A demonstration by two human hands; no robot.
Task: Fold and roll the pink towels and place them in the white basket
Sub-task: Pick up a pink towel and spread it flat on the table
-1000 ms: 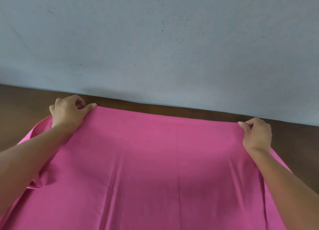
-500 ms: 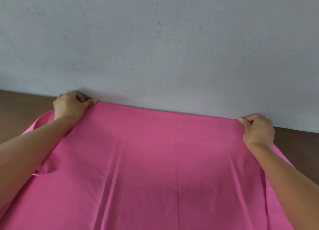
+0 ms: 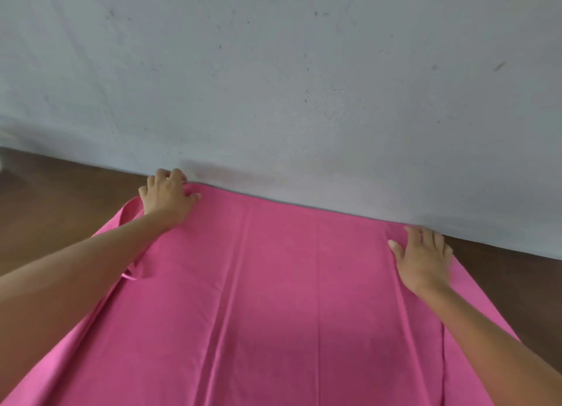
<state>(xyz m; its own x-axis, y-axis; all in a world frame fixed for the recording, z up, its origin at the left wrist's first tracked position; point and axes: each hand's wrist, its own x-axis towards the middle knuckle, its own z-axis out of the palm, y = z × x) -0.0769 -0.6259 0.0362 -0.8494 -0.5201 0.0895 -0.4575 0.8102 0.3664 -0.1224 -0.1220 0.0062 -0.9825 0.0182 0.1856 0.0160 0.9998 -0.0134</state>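
A large pink towel (image 3: 273,299) lies spread over a dark brown table (image 3: 60,211), its far edge against the grey wall. My left hand (image 3: 167,197) rests on the towel's far left corner, fingers loosely bent over the edge by the wall. My right hand (image 3: 422,256) lies flat on the far right corner with straight fingers. A fold of the towel bulges beside my left forearm. The white basket is not in view.
The grey wall (image 3: 304,86) rises directly behind the table. Bare brown table shows to the left of the towel and at the right (image 3: 517,290). A blurred pale object (image 3: 2,159) sits at the far left edge.
Both hands have pushed the towel's far edge forward to the wall and let go of their pinches; they now lie on the corners. The view has tilted.
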